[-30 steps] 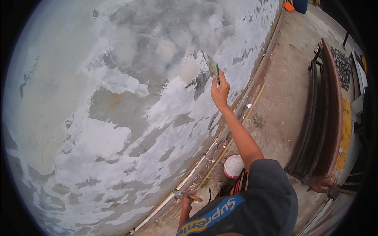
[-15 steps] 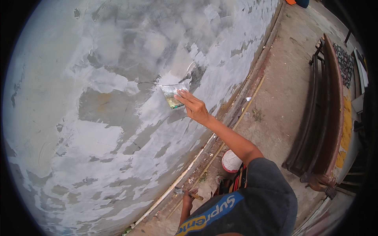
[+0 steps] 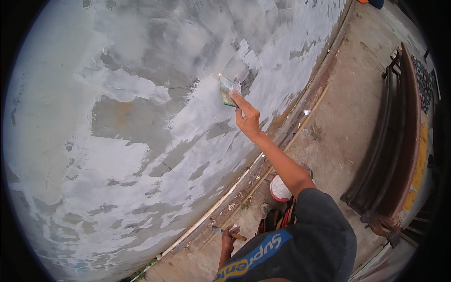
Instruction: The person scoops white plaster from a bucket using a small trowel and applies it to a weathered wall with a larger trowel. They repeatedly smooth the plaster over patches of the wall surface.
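Note:
Up against the grey wall [image 3: 117, 162], my right hand [image 3: 249, 118] pinches a flat, putty-smeared spreader blade [image 3: 229, 90]. Its far edge lies at the wall, on a fresh pale patch of putty. The fingers press on the blade's face, and the thumb is partly hidden. Low by my body, my left hand [image 3: 227, 240] is closed round a putty knife [image 3: 237, 236] with a wooden handle, its metal blade pointing toward the wall. White putty covers much of the wall in streaks, with bare grey patches between.
A red-rimmed bucket of white putty [image 3: 280, 189] stands on the ground by my feet. A long pole [image 3: 307, 118] lies along the wall's base. Farther right is a dark brown bench [image 3: 399, 141], with patterned cloth [image 3: 423, 87] behind it.
My right hand has moved the spreader blade up and to the right along the wall, turning it steeper. The left hand still grips the putty knife, its blade now more visible.

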`<control>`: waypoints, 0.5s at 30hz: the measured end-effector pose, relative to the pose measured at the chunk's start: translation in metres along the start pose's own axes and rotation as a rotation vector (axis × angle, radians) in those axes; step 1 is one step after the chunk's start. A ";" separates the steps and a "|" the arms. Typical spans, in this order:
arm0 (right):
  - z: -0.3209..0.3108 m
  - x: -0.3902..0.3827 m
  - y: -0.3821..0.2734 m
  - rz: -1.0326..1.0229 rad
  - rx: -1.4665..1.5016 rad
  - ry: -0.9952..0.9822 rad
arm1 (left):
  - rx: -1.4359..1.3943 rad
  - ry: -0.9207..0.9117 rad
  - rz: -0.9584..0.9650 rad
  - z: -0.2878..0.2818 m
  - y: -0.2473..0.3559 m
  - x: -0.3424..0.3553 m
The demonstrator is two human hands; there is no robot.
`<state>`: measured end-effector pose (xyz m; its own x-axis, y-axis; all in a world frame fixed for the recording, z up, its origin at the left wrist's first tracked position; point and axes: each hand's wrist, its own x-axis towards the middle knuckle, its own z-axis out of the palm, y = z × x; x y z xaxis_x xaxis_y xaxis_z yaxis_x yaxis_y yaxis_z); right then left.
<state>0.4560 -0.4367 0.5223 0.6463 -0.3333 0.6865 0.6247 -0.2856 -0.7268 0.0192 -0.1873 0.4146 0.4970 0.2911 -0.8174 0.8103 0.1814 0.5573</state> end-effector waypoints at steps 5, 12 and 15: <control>-0.003 -0.036 -0.001 -0.134 0.061 -0.187 | 0.005 -0.023 0.023 0.013 0.008 0.001; 0.019 0.004 0.010 -0.046 -0.019 0.156 | 0.048 -0.003 0.052 0.009 0.001 0.000; 0.064 -0.013 0.013 -0.048 -0.084 0.207 | 0.060 0.023 0.045 0.004 0.002 -0.011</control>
<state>0.4834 -0.3783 0.5057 0.5077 -0.4926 0.7068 0.6081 -0.3761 -0.6991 0.0163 -0.1936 0.4241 0.5265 0.3193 -0.7879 0.8049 0.1112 0.5829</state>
